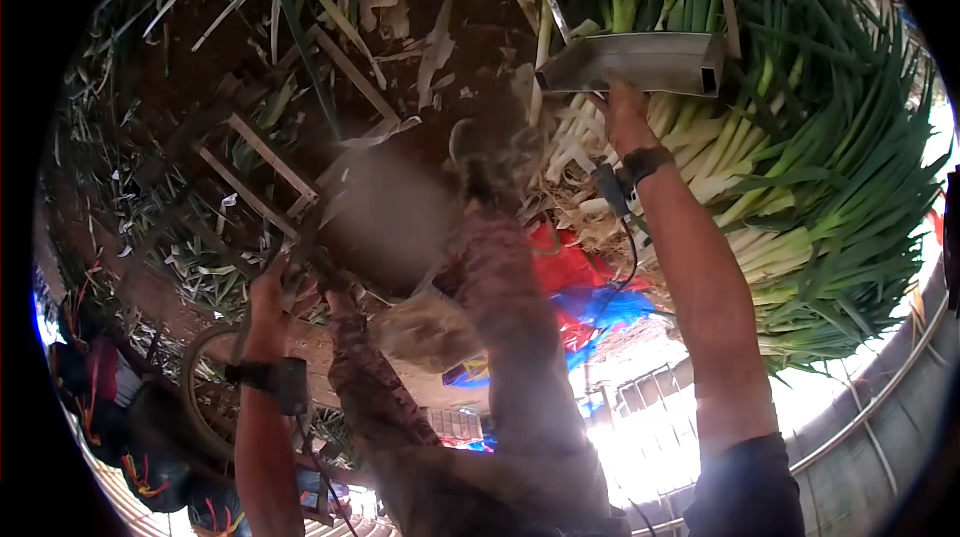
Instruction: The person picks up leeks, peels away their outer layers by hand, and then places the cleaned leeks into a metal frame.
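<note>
leeks (775,202) lie heaped beside leaf-strewn brown soil (485,27).

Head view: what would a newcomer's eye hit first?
Likely the big fan of long green onions filling the right side, pale ends toward the middle, green tops outward. Next, the grey metal piece at upper right, with the right hand at its lower edge. Then the bright red plastic and blue plastic, right of the camouflage-clad legs.
</note>
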Available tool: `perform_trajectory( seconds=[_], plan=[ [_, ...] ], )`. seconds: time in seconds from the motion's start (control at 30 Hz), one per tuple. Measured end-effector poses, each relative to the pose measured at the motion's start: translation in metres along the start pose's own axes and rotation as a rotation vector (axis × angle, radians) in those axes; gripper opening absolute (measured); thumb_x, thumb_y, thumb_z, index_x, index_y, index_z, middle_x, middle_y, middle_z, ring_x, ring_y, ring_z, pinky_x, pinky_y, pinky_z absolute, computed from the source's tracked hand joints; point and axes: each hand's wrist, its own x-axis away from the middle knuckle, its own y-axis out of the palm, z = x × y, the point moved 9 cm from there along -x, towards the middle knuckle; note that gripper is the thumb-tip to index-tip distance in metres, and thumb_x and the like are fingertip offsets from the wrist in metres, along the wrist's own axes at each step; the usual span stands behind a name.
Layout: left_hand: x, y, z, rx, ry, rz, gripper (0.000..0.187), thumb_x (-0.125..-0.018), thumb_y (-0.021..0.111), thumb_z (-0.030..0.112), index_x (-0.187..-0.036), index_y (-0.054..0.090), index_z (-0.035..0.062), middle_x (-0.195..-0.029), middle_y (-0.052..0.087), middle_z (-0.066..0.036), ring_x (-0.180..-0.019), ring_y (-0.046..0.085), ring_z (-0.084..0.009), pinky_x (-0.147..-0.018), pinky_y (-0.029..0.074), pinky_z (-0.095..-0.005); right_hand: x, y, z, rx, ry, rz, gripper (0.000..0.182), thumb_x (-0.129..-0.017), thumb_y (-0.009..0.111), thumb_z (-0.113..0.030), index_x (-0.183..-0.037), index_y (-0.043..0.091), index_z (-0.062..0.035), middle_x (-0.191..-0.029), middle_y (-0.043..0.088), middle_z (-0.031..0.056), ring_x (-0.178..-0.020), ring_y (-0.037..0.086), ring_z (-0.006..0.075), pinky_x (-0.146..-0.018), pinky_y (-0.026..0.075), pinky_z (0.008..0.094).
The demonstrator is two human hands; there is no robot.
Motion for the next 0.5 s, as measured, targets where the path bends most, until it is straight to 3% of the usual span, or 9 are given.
perform_trajectory(
  seconds=[0.07, 0.13, 0.23, 0.3, 0.37, 0.4, 0.43, 0.47, 0.5],
  plan=[
    [-0.005, -0.019, 0.005, -0.018, -0.009, 0.146, 0.026, -0.094, 0.06, 0.028, -0.104, 0.056, 0.0038, -0.082, 0.06, -0.006, -0.066, 0.068, -0.0208, -0.053, 0.06, -0.0309, 0.035, 0.016, -0.02, -0.046, -0.194, -0.129, 0.033, -0.099, 0.052, -0.026, -0.123, 0.057, -0.0039, -0.129, 0.057, 0.0148, -0.113, 0.058, 0.0256, -0.091, 0.055, 0.0363],
    [-0.008, -0.004, -0.008, -0.081, 0.002, 0.133, 0.026, -0.094, 0.059, 0.027, -0.103, 0.056, 0.0031, -0.08, 0.058, -0.006, -0.065, 0.068, -0.0209, -0.052, 0.06, -0.0324, 0.058, -0.032, -0.006, 0.149, -0.022, -0.039, 0.033, -0.098, 0.052, -0.027, -0.118, 0.058, -0.0006, -0.125, 0.058, 0.0137, -0.106, 0.059, 0.023, -0.094, 0.052, 0.0375],
    [-0.012, -0.007, 0.0, -0.133, 0.051, 0.133, 0.026, -0.094, 0.058, 0.025, -0.101, 0.056, 0.0, -0.077, 0.058, -0.007, -0.063, 0.066, -0.0209, -0.051, 0.06, -0.035, 0.097, -0.087, 0.009, 0.369, -0.096, 0.048, 0.032, -0.096, 0.054, -0.024, -0.119, 0.06, -0.0021, -0.122, 0.062, 0.0159, -0.107, 0.059, 0.0261, -0.094, 0.047, 0.0397],
    [0.004, -0.005, 0.002, -0.182, -0.023, 0.199, 0.022, -0.094, 0.062, 0.026, -0.099, 0.062, 0.0046, -0.082, 0.063, -0.006, -0.062, 0.064, -0.018, -0.049, 0.052, -0.0309, 0.1, -0.136, 0.045, 0.483, -0.108, 0.079, 0.032, -0.095, 0.054, -0.023, -0.119, 0.061, -0.0028, -0.12, 0.063, 0.017, -0.107, 0.059, 0.0276, -0.094, 0.044, 0.0407],
    [-0.003, -0.01, 0.0, -0.116, 0.066, 0.256, 0.02, -0.093, 0.062, 0.025, -0.096, 0.061, 0.0061, -0.081, 0.064, -0.006, -0.061, 0.064, -0.018, -0.048, 0.051, -0.0297, 0.109, -0.14, 0.057, 1.332, -0.807, -0.017, 0.029, -0.09, 0.057, -0.019, -0.112, 0.065, -0.002, -0.105, 0.067, 0.0186, -0.098, 0.061, 0.0265, -0.086, 0.046, 0.0393],
    [-0.003, -0.009, 0.003, -0.118, 0.087, 0.244, 0.022, -0.093, 0.061, 0.024, -0.098, 0.06, 0.0029, -0.084, 0.064, -0.008, -0.063, 0.065, -0.0197, -0.049, 0.055, -0.0321, 0.122, -0.126, 0.041, 1.324, -0.802, -0.031, 0.029, -0.09, 0.057, -0.019, -0.112, 0.065, -0.002, -0.105, 0.067, 0.0186, -0.098, 0.061, 0.0265, -0.086, 0.046, 0.0393],
    [-0.005, -0.009, 0.004, -0.12, 0.107, 0.232, 0.025, -0.093, 0.06, 0.023, -0.1, 0.059, -0.0003, -0.086, 0.065, -0.011, -0.065, 0.066, -0.0215, -0.05, 0.059, -0.0346, 0.13, -0.118, 0.016, 1.206, -0.449, -0.073, 0.026, -0.088, 0.058, -0.018, -0.106, 0.065, 0.0004, -0.095, 0.066, 0.0186, -0.09, 0.061, 0.0262, -0.082, 0.046, 0.04],
    [-0.013, -0.015, -0.001, -0.049, 0.121, 0.262, 0.025, -0.093, 0.061, 0.023, -0.101, 0.059, -0.0006, -0.084, 0.065, -0.011, -0.064, 0.066, -0.0228, -0.047, 0.055, -0.0339, 0.139, -0.113, 0.013, 1.07, -0.103, -0.116, 0.024, -0.087, 0.059, -0.016, -0.101, 0.065, 0.0028, -0.086, 0.065, 0.0186, -0.082, 0.061, 0.026, -0.078, 0.047, 0.0407],
    [-0.019, -0.022, -0.006, -0.054, 0.121, 0.283, 0.025, -0.093, 0.061, 0.023, -0.101, 0.059, -0.0006, -0.084, 0.065, -0.011, -0.064, 0.066, -0.0228, -0.047, 0.055, -0.0339, 0.142, -0.107, 0.014, 1.063, -0.095, -0.137, 0.024, -0.087, 0.059, -0.016, -0.101, 0.065, 0.0028, -0.086, 0.065, 0.0186, -0.082, 0.061, 0.026, -0.078, 0.047, 0.0407]
  ],
)
